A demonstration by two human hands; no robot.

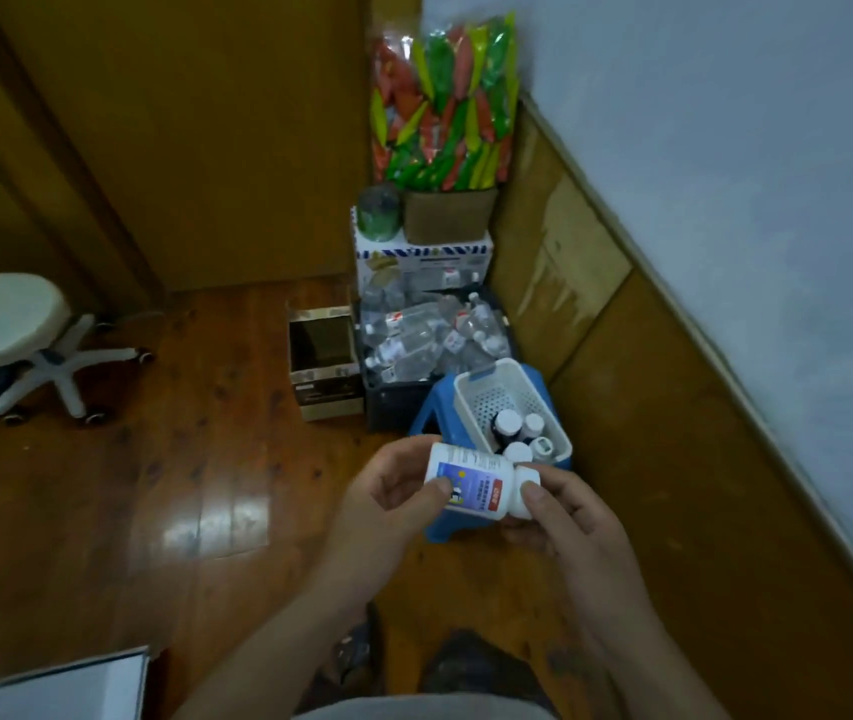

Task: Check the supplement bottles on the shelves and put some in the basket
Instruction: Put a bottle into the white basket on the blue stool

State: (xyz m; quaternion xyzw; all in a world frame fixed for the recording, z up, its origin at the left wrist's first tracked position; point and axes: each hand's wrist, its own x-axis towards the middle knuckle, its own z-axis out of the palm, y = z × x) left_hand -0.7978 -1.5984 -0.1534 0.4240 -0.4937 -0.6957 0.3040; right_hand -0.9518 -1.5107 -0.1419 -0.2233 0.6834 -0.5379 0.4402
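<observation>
Centre-lower frame: left hand (393, 491) grips the supplement bottle (476, 483) body, right hand (564, 511) pinches its cap end, label turned up, apparently for reading. Basket (471, 402) lies just above.

White labelled bottle (471, 483) tilted sideways, near white basket (467, 407) containing capped bottles (507, 422).

the room is dim and warm-toned, and the whole picture is soft and a little smeared. a pale patch of glare lies on the wooden floor (216, 527), lower left of centre. the wall (725, 200) at upper right looks bluish grey. the wide lens bows straight lines near the edges, and the corners darken. the label print on the white bottle (471, 483) is too blurred to read.
</observation>
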